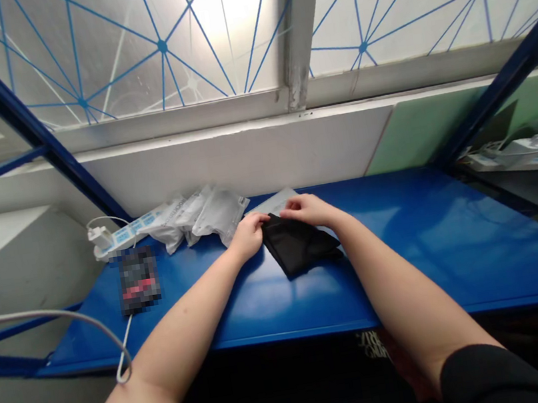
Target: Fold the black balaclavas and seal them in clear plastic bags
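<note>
A folded black cloth (pixel 298 244) lies on the blue metal shelf (pixel 285 307), its upper edge held up by both hands. My left hand (pixel 250 236) grips the cloth's upper left corner. My right hand (pixel 308 210) holds its top edge, with the fingers curled over the fold. Behind the hands, a flat pale grey plastic sheet (pixel 274 202) lies partly under the cloth and my right hand. How far it extends beneath them is hidden.
Grey plastic mailer bags (pixel 210 215) and a white power strip (pixel 127 235) lie along the shelf's back. A pixelated dark object (pixel 138 279) lies left. A white cable (pixel 58 315) crosses above my left forearm. Wall and window stand behind.
</note>
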`<state>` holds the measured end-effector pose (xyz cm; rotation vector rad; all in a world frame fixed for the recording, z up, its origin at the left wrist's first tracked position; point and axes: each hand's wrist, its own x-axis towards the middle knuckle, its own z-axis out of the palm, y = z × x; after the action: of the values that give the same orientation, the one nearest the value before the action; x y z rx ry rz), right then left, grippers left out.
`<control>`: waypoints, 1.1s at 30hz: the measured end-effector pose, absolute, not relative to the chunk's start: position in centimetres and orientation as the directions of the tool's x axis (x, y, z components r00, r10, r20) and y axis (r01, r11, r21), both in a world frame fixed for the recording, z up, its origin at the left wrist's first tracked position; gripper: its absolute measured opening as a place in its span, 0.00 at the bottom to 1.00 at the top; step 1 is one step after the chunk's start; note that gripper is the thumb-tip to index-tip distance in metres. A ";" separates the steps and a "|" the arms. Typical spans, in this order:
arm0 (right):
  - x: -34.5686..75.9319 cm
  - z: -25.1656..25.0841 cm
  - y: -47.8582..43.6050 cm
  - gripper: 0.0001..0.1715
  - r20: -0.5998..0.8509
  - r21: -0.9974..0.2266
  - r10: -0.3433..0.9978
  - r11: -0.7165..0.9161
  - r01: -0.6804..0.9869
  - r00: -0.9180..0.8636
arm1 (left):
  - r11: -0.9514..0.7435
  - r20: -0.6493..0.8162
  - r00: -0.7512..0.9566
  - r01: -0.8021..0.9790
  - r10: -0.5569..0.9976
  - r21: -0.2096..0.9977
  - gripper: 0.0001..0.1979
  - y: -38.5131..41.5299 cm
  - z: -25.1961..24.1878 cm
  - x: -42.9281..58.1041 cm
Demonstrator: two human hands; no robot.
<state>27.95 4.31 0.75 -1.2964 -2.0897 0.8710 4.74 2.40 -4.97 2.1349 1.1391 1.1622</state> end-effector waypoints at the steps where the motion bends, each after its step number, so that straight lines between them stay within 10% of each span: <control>1: 27.5 0.4 4.2 0.26 0.038 -0.669 0.862 0.398 0.628 -0.505 | -0.570 0.469 0.325 0.468 0.821 0.675 0.16 2.4 -5.1 4.8; 8: 25.3 2.0 1.8 0.11 -0.030 -0.347 0.743 0.620 0.704 -0.669 | -0.587 0.447 0.380 0.531 0.810 0.611 0.17 2.4 -5.1 5.0; 15: 30.0 9.5 -4.2 0.20 -0.199 -0.788 0.475 0.442 0.428 -0.857 | -0.528 0.470 0.254 0.533 0.845 0.662 0.15 2.1 -4.6 5.0; 18: 31.7 9.6 -6.0 0.28 -0.226 -0.831 0.562 0.314 0.458 -0.795 | -0.503 0.475 0.210 0.561 0.855 0.657 0.14 2.0 -4.5 5.0; 27: 25.8 0.9 -7.5 0.39 -0.092 -0.224 0.977 0.166 0.960 -0.190 | -0.430 0.369 0.234 0.622 0.900 0.655 0.16 2.4 -5.0 5.0; 33: 25.6 1.3 -7.5 0.39 -0.109 -0.119 0.919 0.366 0.923 -0.379 | -0.366 0.317 0.190 0.599 0.929 0.712 0.19 2.8 -5.0 4.7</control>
<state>25.60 -7.53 1.30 -1.7639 -2.6162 0.2542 4.72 2.81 -4.96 2.0400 1.4284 1.0238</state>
